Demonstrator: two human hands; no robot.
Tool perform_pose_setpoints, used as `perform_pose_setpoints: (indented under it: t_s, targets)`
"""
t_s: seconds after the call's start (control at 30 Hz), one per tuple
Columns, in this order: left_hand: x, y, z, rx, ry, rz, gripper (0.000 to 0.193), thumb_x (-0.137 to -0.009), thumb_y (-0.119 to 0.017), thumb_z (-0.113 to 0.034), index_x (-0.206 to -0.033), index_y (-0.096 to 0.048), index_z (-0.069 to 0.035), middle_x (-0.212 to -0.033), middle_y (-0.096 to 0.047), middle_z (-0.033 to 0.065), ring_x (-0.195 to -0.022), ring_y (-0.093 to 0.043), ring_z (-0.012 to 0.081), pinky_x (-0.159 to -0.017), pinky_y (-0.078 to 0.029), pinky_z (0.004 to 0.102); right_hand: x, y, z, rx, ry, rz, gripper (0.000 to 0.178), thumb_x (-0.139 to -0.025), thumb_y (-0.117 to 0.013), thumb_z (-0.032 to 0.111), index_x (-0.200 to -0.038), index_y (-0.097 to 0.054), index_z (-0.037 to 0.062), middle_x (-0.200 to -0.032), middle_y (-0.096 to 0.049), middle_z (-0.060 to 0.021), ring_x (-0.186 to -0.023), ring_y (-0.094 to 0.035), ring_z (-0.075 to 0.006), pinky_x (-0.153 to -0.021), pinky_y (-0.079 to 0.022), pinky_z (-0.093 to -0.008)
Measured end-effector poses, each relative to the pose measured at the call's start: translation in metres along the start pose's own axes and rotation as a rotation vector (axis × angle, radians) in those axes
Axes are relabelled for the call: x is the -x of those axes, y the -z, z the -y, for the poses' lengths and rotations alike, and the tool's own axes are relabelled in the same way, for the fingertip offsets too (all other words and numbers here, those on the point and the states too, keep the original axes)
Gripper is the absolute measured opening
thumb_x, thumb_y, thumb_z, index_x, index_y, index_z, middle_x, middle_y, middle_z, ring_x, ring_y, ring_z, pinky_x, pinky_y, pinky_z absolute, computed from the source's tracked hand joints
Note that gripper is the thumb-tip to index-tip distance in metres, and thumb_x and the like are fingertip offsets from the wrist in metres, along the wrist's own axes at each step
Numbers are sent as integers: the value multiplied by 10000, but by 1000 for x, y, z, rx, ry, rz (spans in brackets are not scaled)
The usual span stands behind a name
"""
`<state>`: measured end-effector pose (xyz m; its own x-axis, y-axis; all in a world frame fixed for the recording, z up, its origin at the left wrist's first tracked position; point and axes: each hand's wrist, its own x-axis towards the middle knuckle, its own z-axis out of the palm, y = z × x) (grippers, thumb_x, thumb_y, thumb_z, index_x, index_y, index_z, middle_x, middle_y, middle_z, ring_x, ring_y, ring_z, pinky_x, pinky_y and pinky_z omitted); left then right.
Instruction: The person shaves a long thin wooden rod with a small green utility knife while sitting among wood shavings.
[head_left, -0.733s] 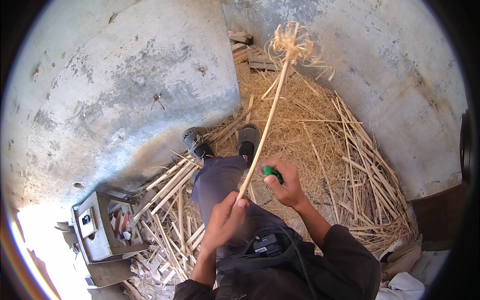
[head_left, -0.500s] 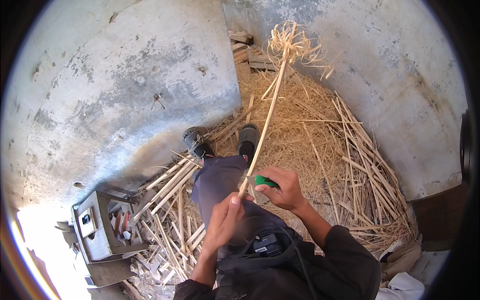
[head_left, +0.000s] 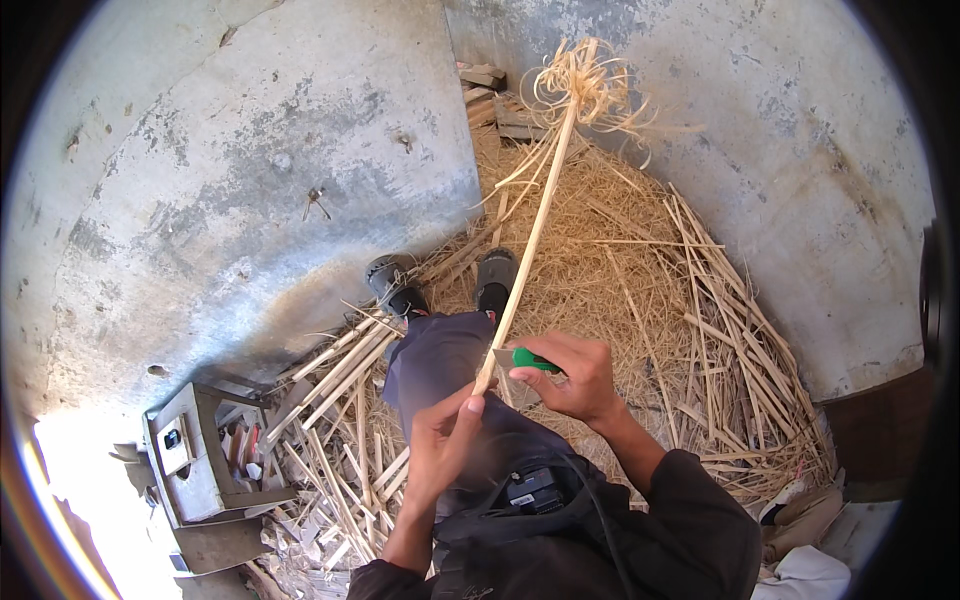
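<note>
A long, pale wooden strip (head_left: 535, 245) slants up and away from my lap, with a bunch of thin curled shavings (head_left: 583, 88) at its far end. My left hand (head_left: 446, 432) is closed round its near end, thumb lying along the top. In my right hand (head_left: 575, 378) is a green-handled knife (head_left: 535, 360), gripped between thumb and fingers. Its short blade meets the strip just beyond my left fingertips. A few thin slivers (head_left: 525, 180) hang off the strip to its left.
Shavings (head_left: 590, 280) cover the floor ahead. Split sticks (head_left: 745, 360) lie heaped along the right wall, and more sticks (head_left: 345, 375) lie on the left beside a battered box (head_left: 215, 455). Bare plaster walls (head_left: 250, 180) meet beyond my shoes (head_left: 495, 280).
The strip's curled end has shifted slightly, and more slivers hang to its left. Both hands have moved only a little; the blade stays against the strip.
</note>
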<state>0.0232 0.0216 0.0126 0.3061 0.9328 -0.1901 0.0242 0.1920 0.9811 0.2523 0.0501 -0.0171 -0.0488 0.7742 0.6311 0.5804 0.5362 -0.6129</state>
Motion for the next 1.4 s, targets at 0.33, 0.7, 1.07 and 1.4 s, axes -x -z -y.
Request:
perform_pose_setpoints:
  t_s: [0.33, 0.7, 1.07, 1.4]
  targets:
    - [2, -2, 4, 4, -15, -37, 420, -1152, -619, -304, -1395, -732, 20, -763, -505, -106, -661, -400, -8, -580, -275, 198, -3, 6, 4, 102, -5, 18, 355, -933, -847, 415, -1074, -839, 89, -826, -773, -82, -645, -734, -235, -556, -537, -342]
    - [5, -1, 7, -66, -39, -46, 493, -1156, -594, -400, -1335, -756, 30, -654, -446, -101, -578, -381, -4, -529, -257, 223, -4, 5, 5, 131, 22, -17, 342, -933, -843, 420, -1076, -847, 109, -769, -746, -50, -589, -690, -222, -531, -509, -342]
    - [8, 2, 10, -50, -33, -65, 471, -1157, -604, -382, -1313, -766, 32, -666, -456, -97, -588, -378, 0, -537, -253, 224, -4, -1, 3, 120, 34, -50, 321, -923, -849, 408, -1059, -847, 117, -777, -751, -54, -604, -700, -226, -539, -515, -342]
    - [44, 17, 40, -31, 192, 82, 314, -1143, -624, -228, -1306, -789, -16, -748, -570, -119, -633, -390, -24, -548, -259, 211, -31, 53, -91, 244, -436, -430, 456, -1070, -698, 484, -1178, -842, 64, -746, -744, -44, -599, -627, -138, -538, -448, -321]
